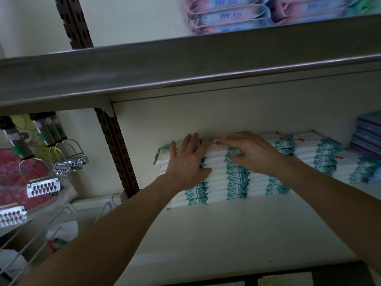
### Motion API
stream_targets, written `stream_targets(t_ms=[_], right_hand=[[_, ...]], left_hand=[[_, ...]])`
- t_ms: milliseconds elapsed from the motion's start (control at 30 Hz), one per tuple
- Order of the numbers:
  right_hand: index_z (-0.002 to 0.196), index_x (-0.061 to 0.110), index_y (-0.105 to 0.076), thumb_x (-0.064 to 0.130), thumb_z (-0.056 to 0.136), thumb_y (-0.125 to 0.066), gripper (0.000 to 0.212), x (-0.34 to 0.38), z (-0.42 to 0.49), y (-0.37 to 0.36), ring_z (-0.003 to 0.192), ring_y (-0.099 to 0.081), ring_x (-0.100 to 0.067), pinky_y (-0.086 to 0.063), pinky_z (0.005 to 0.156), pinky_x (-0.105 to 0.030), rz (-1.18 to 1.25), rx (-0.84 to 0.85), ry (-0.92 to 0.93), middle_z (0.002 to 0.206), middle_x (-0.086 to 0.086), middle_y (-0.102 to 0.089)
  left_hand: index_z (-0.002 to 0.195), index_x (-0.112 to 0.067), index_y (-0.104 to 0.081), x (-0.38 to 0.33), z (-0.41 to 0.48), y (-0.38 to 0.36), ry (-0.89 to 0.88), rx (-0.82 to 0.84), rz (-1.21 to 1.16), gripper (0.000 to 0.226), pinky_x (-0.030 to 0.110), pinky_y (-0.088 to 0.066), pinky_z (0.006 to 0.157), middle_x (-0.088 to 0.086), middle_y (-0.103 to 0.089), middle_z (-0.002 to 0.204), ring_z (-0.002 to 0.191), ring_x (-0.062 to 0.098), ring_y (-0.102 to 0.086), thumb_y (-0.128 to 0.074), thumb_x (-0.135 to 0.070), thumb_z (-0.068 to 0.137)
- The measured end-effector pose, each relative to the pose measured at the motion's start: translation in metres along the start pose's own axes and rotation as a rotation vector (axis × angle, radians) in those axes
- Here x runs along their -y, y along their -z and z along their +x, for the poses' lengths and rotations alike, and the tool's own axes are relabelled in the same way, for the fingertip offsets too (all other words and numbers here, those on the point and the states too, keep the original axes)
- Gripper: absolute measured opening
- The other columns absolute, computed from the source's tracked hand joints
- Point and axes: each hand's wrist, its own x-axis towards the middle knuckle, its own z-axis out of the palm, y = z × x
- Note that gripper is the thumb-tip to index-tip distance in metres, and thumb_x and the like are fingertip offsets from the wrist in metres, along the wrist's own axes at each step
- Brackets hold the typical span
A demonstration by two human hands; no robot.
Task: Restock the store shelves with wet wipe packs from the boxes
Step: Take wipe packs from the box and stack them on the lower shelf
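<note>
Head view, middle tier of a store rack. The stack of white wet wipe packs with teal leaf-print bands [216,182] stands at the back of the cream-coloured metal shelf [226,234], against the rear panel and just right of the brown perforated upright [117,151].

The person's left hand [186,159] lies flat on the left front of this stack. Its fingers are straight and spread, pointing up and back, the thumb is stretched along the pack edges, and it grasps nothing.

The right hand [251,153] covers the stack's top right part. Its fingers reach leftward over the topmost pack and the thumb is set against the front edges. I cannot tell from my screen whether it pinches that pack or only presses on it.

To the right, further stacks of the same white and teal packs [317,153] sit stepped along the shelf, touching one another. Beyond them rises a pile of flat blue and purple packs [369,139].

Above, I see the grey metal front lip of the upper shelf [165,65] crossing the view. On it lie blurred pink and blue packs [224,15].

At left, beyond the upright, hang shiny metal utensils with wire loops and perforated blades [43,186].
</note>
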Motion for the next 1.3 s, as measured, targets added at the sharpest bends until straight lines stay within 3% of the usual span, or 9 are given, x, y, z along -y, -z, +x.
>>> stream_targets(t_ms=[100, 200, 267, 633, 800, 900, 1033, 1200, 1300], right_hand=[[0.13, 0.022, -0.059, 0.018, 0.084, -0.066, 0.047, -0.023, -0.013, 0.016, 0.115, -0.05, -0.03, -0.044, 0.093, -0.04, -0.099, -0.019, -0.141, 0.125, -0.006, -0.059], [0.135, 0.023, -0.054, 0.025, 0.09, -0.062, 0.045, -0.039, -0.026, 0.025, 0.122, -0.043, -0.031, -0.04, 0.096, -0.035, -0.199, 0.05, -0.347, 0.136, -0.008, -0.05], [0.136, 0.025, -0.053, 0.026, 0.091, -0.06, 0.045, -0.041, -0.027, 0.024, 0.124, -0.042, -0.03, -0.039, 0.098, -0.034, -0.241, 0.042, -0.371, 0.139, -0.005, -0.049], [0.137, 0.023, -0.052, 0.025, 0.091, -0.057, 0.046, -0.026, -0.03, 0.025, 0.123, -0.044, -0.027, -0.039, 0.098, -0.034, -0.344, -0.007, -0.312, 0.139, -0.002, -0.051], [0.126, 0.021, -0.062, 0.025, 0.092, -0.059, 0.035, 0.0, -0.039, 0.044, 0.114, -0.048, -0.028, -0.041, 0.092, -0.036, -0.256, -0.073, -0.187, 0.128, -0.004, -0.058], [0.121, 0.02, -0.066, 0.024, 0.093, -0.057, 0.03, 0.014, -0.048, 0.063, 0.108, -0.052, -0.027, -0.044, 0.088, -0.036, -0.2, -0.091, -0.135, 0.121, -0.006, -0.061], [0.12, 0.02, -0.066, 0.03, 0.092, -0.058, 0.031, 0.025, -0.064, 0.1, 0.107, -0.055, -0.024, -0.046, 0.086, -0.032, -0.182, -0.118, -0.081, 0.122, -0.004, -0.062], [0.129, 0.027, -0.06, 0.034, 0.094, -0.055, 0.036, 0.035, -0.092, 0.155, 0.116, -0.054, -0.019, -0.041, 0.092, -0.028, -0.169, -0.12, -0.029, 0.13, 0.005, -0.058], [0.127, 0.028, -0.061, 0.033, 0.093, -0.056, 0.036, 0.045, -0.111, 0.181, 0.115, -0.056, -0.018, -0.041, 0.092, -0.028, -0.141, -0.135, 0.005, 0.126, 0.006, -0.062]], left_hand=[[0.154, -0.032, 0.004, -0.011, 0.007, 0.001, -0.071, 0.018, 0.078, 0.076, 0.059, 0.003, 0.116, 0.006, 0.008, 0.162, 0.149, 0.024, 0.008, -0.043, -0.049, 0.097], [0.154, -0.03, 0.001, -0.02, 0.017, 0.003, -0.081, 0.024, 0.115, 0.071, 0.061, 0.001, 0.116, 0.004, 0.002, 0.163, 0.149, 0.022, 0.0, -0.039, -0.05, 0.098], [0.154, -0.03, -0.003, -0.024, 0.023, 0.003, -0.081, 0.036, 0.118, 0.067, 0.062, 0.0, 0.115, 0.002, -0.006, 0.162, 0.149, 0.021, -0.007, -0.036, -0.05, 0.099], [0.153, -0.03, -0.016, -0.028, 0.029, 0.003, -0.081, 0.001, 0.122, 0.062, 0.061, -0.001, 0.114, 0.0, -0.024, 0.157, 0.144, 0.021, -0.023, -0.04, -0.048, 0.098], [0.152, -0.025, -0.022, -0.043, 0.019, 0.026, -0.115, -0.08, 0.07, 0.063, 0.046, -0.012, 0.117, 0.005, -0.033, 0.152, 0.138, 0.024, -0.033, -0.046, -0.046, 0.097], [0.146, -0.025, -0.037, -0.061, 0.01, 0.047, -0.147, -0.148, 0.014, 0.053, 0.035, -0.029, 0.104, 0.006, -0.045, 0.14, 0.125, 0.025, -0.043, -0.05, -0.041, 0.096], [0.14, -0.026, -0.046, -0.089, -0.005, 0.08, -0.11, -0.216, -0.014, 0.046, 0.033, -0.036, 0.093, 0.005, -0.053, 0.129, 0.116, 0.025, -0.049, -0.051, -0.041, 0.096], [0.14, -0.026, -0.048, -0.132, -0.032, 0.125, -0.08, -0.228, -0.111, 0.047, 0.035, -0.045, 0.091, 0.005, -0.056, 0.124, 0.108, 0.025, -0.057, -0.054, -0.039, 0.095], [0.134, -0.028, -0.055, -0.158, -0.053, 0.152, -0.044, -0.29, -0.238, 0.04, 0.029, -0.047, 0.084, -0.001, -0.06, 0.116, 0.1, 0.019, -0.058, -0.056, -0.036, 0.094]])
